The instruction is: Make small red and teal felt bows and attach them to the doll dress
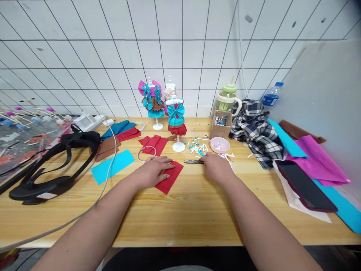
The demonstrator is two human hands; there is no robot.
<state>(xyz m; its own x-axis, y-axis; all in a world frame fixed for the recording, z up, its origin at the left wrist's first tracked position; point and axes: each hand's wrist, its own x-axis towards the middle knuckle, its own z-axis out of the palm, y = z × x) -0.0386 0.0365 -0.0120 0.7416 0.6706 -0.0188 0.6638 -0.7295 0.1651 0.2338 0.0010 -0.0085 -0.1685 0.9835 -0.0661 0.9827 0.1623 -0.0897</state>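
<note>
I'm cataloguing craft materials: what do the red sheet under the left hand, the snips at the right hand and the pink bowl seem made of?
Red sheet: probably crepe paper, perhaps thin fabric; matte, with straight edges.
Snips: apparently metal; grey and pointed, with a slight sheen.
Pink bowl: likely smooth plastic, from its thin rim and even colour; ceramic possible.

Your left hand (153, 172) lies palm down, its fingers (163, 166) extended toward your right hand (217, 168), the thumb (163, 177) apart on their near side. Your right hand's fingers curl inward, tips mostly hidden. Behind the fingers, your bare left forearm (109, 203) and right forearm (256, 214) spread outward.
</note>
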